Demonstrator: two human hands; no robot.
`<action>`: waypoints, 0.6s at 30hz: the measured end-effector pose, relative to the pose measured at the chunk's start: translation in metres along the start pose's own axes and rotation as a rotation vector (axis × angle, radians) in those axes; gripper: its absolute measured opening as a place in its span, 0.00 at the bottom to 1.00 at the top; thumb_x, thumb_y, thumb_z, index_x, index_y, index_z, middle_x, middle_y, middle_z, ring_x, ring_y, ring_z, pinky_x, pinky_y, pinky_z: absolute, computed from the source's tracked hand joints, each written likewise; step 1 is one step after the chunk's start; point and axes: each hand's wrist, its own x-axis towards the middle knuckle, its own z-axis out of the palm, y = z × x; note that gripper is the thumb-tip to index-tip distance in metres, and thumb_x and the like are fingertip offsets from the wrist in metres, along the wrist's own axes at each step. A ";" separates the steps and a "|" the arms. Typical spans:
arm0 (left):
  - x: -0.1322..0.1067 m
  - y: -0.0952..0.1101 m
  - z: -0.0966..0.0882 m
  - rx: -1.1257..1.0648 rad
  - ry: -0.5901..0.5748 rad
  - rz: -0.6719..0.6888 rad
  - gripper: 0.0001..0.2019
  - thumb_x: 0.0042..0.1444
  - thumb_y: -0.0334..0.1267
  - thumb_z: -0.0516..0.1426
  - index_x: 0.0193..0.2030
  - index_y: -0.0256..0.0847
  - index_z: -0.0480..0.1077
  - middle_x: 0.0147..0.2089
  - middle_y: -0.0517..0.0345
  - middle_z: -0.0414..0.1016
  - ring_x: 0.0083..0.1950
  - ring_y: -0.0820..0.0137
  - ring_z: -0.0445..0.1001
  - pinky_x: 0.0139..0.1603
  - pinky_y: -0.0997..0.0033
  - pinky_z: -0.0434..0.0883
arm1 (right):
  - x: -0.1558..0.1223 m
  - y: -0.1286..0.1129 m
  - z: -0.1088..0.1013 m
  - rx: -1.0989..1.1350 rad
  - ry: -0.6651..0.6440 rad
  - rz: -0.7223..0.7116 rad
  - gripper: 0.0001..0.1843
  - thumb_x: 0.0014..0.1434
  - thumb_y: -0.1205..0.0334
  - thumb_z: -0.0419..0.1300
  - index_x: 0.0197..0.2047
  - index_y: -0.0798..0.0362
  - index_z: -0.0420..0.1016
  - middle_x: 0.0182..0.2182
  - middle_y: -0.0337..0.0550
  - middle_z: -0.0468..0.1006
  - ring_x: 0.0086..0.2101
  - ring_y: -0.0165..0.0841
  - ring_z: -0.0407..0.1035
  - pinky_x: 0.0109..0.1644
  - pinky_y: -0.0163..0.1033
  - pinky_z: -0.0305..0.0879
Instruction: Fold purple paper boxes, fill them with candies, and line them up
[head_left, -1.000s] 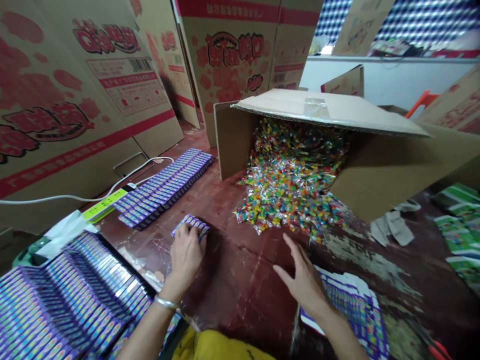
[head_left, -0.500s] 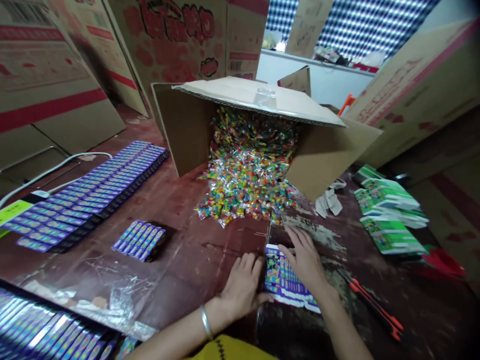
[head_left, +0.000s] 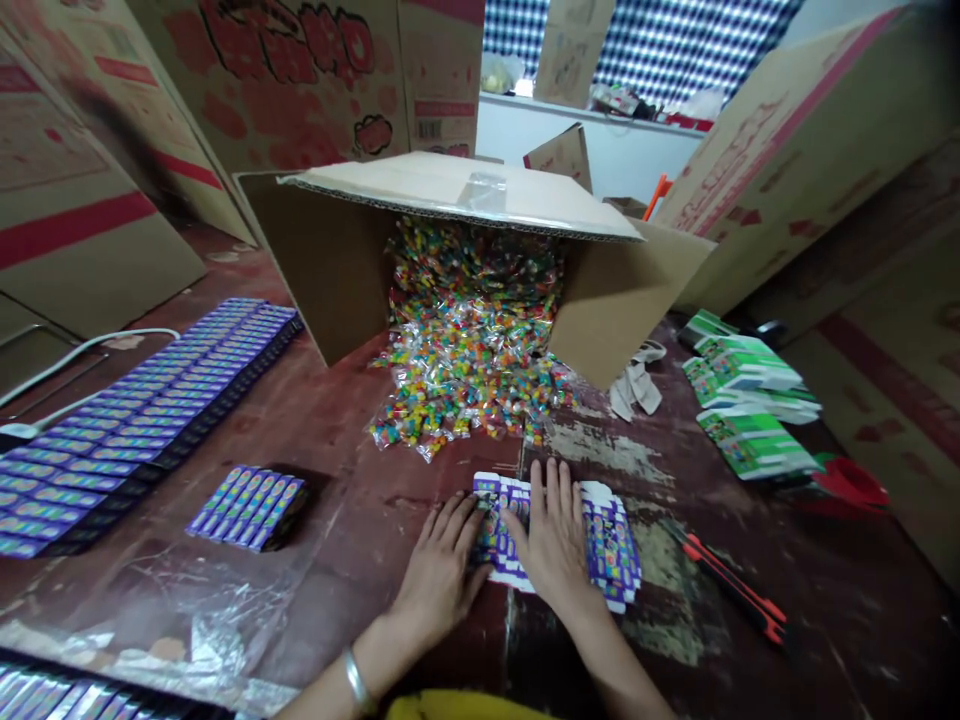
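Note:
Several flat purple carton blanks (head_left: 613, 548) lie fanned out and overlapping on the tabletop in front of me. My right hand (head_left: 553, 535) rests flat on top of them with its fingers stretched forward. At their left end lies my left hand (head_left: 444, 560), fingers extended and touching the edge of the cartons. Part of the blanks is hidden beneath both hands. Beyond them, small clear packets of colourful candy (head_left: 469, 370) spill from a cardboard box (head_left: 465, 195) lying on its side.
At left are a small group of purple boxes (head_left: 246, 508) and long rows of them (head_left: 150, 420). A red-and-black cutter (head_left: 735, 585) lies to the right. Behind it are green-and-white packs (head_left: 754, 440), a red round object (head_left: 851, 485) and whitish cloth gloves (head_left: 636, 390).
The carton blanks are now spread wider to the right. My right hand lies flatter across their middle, and my left hand still sits at their left end. The view has turned slightly right.

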 end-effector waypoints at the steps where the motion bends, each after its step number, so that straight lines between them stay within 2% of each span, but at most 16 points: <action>1: -0.003 -0.004 -0.002 0.012 0.008 -0.005 0.27 0.58 0.41 0.55 0.64 0.41 0.58 0.68 0.46 0.57 0.69 0.53 0.53 0.65 0.44 0.57 | 0.001 -0.004 -0.001 0.005 -0.014 -0.020 0.41 0.62 0.42 0.49 0.68 0.61 0.47 0.68 0.61 0.42 0.67 0.51 0.33 0.66 0.63 0.37; 5: -0.013 -0.011 -0.005 0.052 0.019 -0.038 0.24 0.58 0.43 0.55 0.61 0.41 0.61 0.67 0.45 0.59 0.68 0.52 0.54 0.64 0.43 0.59 | 0.009 -0.012 -0.007 0.040 -0.062 -0.105 0.35 0.63 0.44 0.50 0.67 0.55 0.54 0.68 0.56 0.47 0.67 0.51 0.35 0.66 0.63 0.38; 8: -0.016 -0.012 -0.005 0.063 0.028 -0.061 0.23 0.58 0.43 0.55 0.60 0.40 0.62 0.66 0.44 0.58 0.67 0.51 0.55 0.64 0.43 0.59 | 0.025 -0.017 -0.010 0.099 -0.088 -0.142 0.28 0.64 0.48 0.51 0.63 0.51 0.61 0.66 0.51 0.53 0.66 0.49 0.40 0.65 0.61 0.45; 11: -0.016 -0.011 -0.005 0.052 0.044 -0.074 0.22 0.58 0.42 0.55 0.59 0.40 0.63 0.66 0.43 0.59 0.67 0.51 0.56 0.65 0.43 0.59 | 0.041 -0.024 -0.009 0.177 -0.102 -0.197 0.21 0.63 0.53 0.54 0.56 0.49 0.71 0.62 0.49 0.62 0.63 0.47 0.48 0.63 0.58 0.51; 14: -0.018 -0.011 -0.006 0.012 0.060 -0.093 0.22 0.57 0.42 0.56 0.58 0.40 0.63 0.65 0.43 0.61 0.66 0.50 0.57 0.64 0.42 0.59 | 0.050 -0.031 -0.011 0.290 -0.044 -0.240 0.14 0.61 0.58 0.57 0.48 0.49 0.76 0.58 0.46 0.68 0.61 0.45 0.52 0.63 0.54 0.51; 16: -0.019 -0.009 -0.009 -0.042 0.078 -0.123 0.23 0.57 0.43 0.57 0.58 0.40 0.62 0.63 0.43 0.63 0.65 0.50 0.59 0.63 0.41 0.59 | 0.052 -0.037 -0.017 0.410 -0.009 -0.218 0.09 0.61 0.60 0.56 0.41 0.50 0.77 0.52 0.46 0.73 0.56 0.43 0.60 0.60 0.51 0.56; 18: -0.020 -0.006 -0.013 -0.125 0.110 -0.173 0.26 0.57 0.46 0.57 0.60 0.39 0.59 0.60 0.41 0.65 0.62 0.51 0.63 0.62 0.43 0.62 | 0.052 -0.043 -0.024 0.581 -0.027 -0.126 0.09 0.62 0.58 0.56 0.35 0.51 0.74 0.38 0.45 0.77 0.43 0.39 0.69 0.49 0.44 0.65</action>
